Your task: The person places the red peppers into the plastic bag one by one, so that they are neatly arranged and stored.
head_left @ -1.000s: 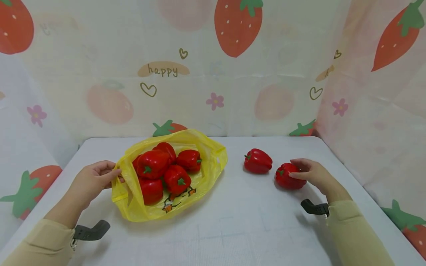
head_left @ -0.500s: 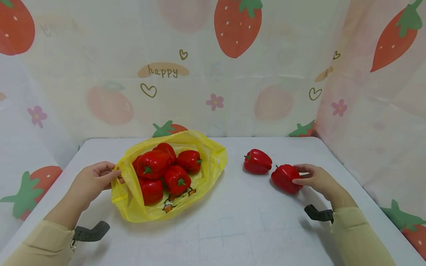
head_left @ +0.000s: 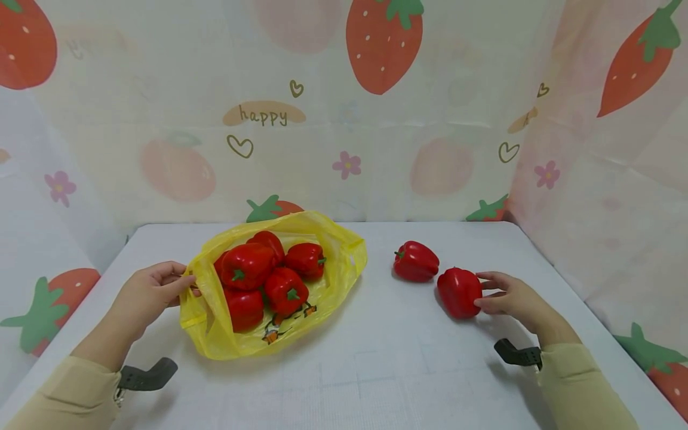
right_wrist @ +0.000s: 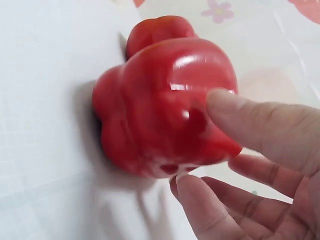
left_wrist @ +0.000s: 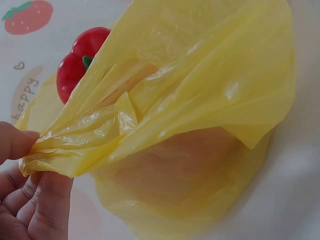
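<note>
A yellow plastic bag [head_left: 341, 298] lies with its mouth facing the head camera, and several red bell peppers [head_left: 247, 266] are piled inside. At its left edge my left hand [head_left: 147, 295] pinches the bag's rim; in the left wrist view, thumb and fingers squeeze the gathered plastic [left_wrist: 55, 155]. On the right, a red bell pepper [head_left: 458, 294] is on the table under my right hand [head_left: 518, 304]. Thumb and fingertips hold its right end, as the right wrist view shows on the pepper's lobed surface [right_wrist: 150, 110]. Its stem is hidden.
Another red bell pepper [head_left: 416, 261] lies on the white table [head_left: 376, 370] just behind and left of the held one. A strawberry-print sheet [head_left: 344, 107] hangs behind and at both sides. Dark straps [head_left: 147, 376] circle both wrists.
The pepper at my right hand has turned and shifted slightly left and nearer; its stem no longer shows. My right hand has moved slightly right and nearer. My left hand and the bag stay put.
</note>
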The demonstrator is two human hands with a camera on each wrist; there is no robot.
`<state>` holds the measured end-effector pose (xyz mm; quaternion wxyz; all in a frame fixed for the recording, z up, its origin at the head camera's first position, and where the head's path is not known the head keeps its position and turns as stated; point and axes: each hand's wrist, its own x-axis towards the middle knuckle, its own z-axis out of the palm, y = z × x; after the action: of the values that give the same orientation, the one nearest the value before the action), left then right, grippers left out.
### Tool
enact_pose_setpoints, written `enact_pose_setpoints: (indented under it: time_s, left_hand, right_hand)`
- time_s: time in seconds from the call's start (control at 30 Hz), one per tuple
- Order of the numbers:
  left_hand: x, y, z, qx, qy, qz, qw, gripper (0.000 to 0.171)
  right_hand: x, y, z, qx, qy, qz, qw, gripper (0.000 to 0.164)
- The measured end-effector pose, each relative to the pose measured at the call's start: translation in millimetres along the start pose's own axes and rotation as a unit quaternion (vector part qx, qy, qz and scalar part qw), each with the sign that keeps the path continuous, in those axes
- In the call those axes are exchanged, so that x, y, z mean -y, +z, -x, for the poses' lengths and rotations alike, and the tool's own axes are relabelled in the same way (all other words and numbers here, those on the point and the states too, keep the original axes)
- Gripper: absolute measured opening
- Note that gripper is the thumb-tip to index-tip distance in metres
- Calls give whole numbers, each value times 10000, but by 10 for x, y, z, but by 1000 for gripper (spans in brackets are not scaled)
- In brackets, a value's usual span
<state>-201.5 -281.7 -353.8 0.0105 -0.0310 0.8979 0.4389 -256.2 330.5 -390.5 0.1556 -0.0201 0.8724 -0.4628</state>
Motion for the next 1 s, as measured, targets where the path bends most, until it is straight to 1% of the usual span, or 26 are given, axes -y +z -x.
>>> enact_pose_setpoints:
  time_s: [0.07,0.23,0.3,0.43,0.6,0.83,1.0]
  left_hand:
    - [-1,0,2,-2,9,-14,10000,51]
    - [6,3,2,-21,22,-9,10000,51]
    - [10,4,1,-24,13,-3,10000,51]
    - [15,5,-2,-17,1,0,10000,51]
    - [22,5,-8,-10,-9,-4,10000,51]
    - [26,10,-14,11,-26,2,10000,49]
    - [29,9,-15,5,-11,4,10000,50]
  right_hand:
    - [-11,12,-4,100,-9,-38,9999,83]
    - [-52,32,-24,268,-70,318,9991,92]
    - [-71,38,-33,283,-93,417,9987,96]
    - [-96,56,-51,270,-211,443,9984,102]
    - [-97,99,-75,151,-364,636,9972,102]
    - [-104,140,-119,13,-338,821,9960,100]
    - [-148,171,-141,3,-573,660,9962,100]
